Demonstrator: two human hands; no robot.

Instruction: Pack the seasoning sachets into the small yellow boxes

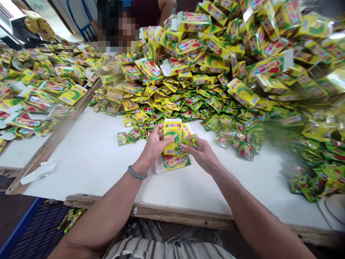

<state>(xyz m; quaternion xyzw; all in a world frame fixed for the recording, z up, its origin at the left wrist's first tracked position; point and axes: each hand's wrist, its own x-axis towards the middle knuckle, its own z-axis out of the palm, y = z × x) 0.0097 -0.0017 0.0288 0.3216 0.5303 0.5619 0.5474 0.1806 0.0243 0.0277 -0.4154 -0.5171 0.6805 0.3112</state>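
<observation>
The left hand [154, 146] clasps a yellow box [172, 132], the right hand [203, 153] pinching a green sachet [191, 142] at the box's lower corner.

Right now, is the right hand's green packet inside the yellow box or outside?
Outside: the right hand pinches the green packet in front of the yellow box.

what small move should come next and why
Perhaps bring the green packet in the right hand toward the far, white-edged end of the yellow box: the left hand holds the box, and the packet is at its near end.
</observation>
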